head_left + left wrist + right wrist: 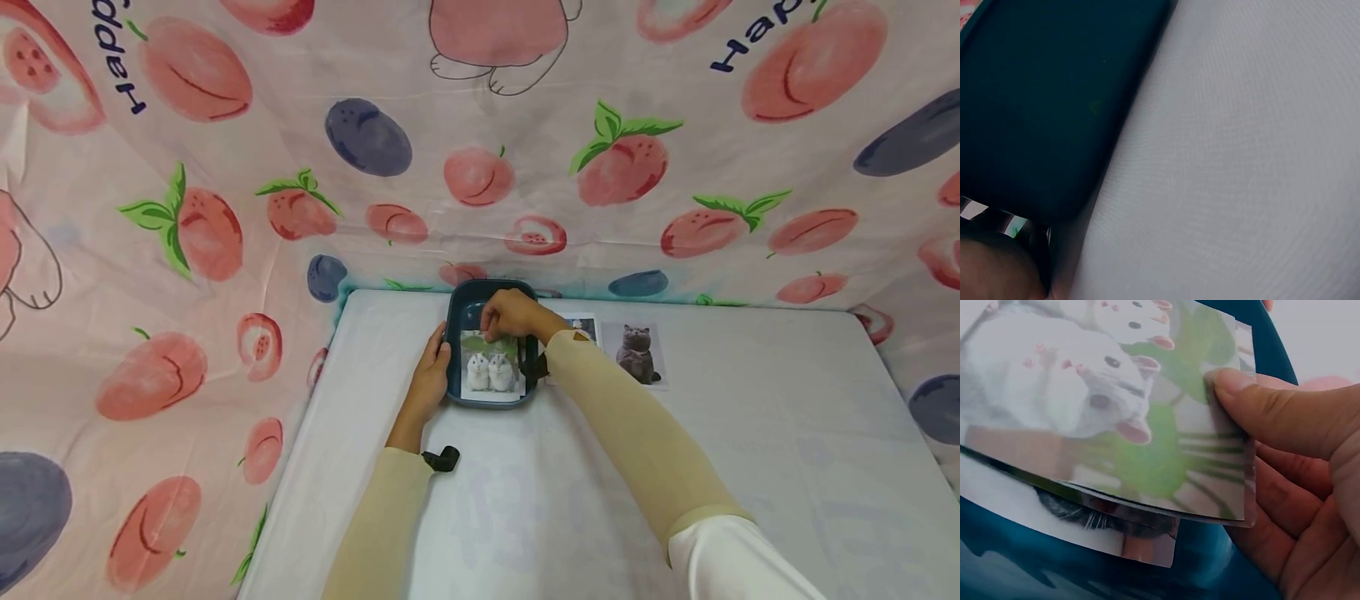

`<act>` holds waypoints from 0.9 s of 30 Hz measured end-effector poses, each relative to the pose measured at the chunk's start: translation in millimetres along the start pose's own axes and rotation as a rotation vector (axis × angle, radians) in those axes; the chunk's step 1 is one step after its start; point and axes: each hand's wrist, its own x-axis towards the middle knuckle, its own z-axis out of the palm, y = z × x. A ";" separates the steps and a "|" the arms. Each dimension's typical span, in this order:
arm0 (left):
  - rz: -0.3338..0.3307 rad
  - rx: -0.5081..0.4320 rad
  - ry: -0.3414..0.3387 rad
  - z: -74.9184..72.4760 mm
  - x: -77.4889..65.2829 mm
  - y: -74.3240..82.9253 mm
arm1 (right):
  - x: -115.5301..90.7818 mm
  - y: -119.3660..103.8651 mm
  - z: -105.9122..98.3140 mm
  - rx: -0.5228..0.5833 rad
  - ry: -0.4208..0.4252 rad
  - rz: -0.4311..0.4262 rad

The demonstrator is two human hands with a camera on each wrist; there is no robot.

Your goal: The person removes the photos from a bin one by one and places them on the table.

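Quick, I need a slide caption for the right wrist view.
Right hand pinches a photo of two white rodents by its edge, another photo showing beneath, over a blue tray.

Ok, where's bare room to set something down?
Widest: tabletop right of the grey cat picture. Also bare: between the sleeves, nearer than the blue tray; and left of the left hand. Crowded: the tray, where the right hand pinches the hamster picture, and just right of it.

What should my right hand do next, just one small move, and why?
Probably settle the rodent photo flat in the blue tray and release: your right hand pinches its edge, another photo shows beneath it, and your left hand touches the tray's side.
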 end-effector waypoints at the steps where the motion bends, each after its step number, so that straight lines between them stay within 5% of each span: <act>1: -0.009 0.000 -0.009 -0.2 -0.7 2.9 | 0.2 0.5 0.2 0.002 0.002 -0.004; 11: -0.008 -0.014 -0.002 -0.1 -0.6 -0.5 | 3.1 0.2 5.8 -0.057 0.013 -0.088; 27: 0.001 -0.012 0.005 0.6 -1.0 1.4 | 6.1 3.3 10.3 -0.009 -0.097 0.032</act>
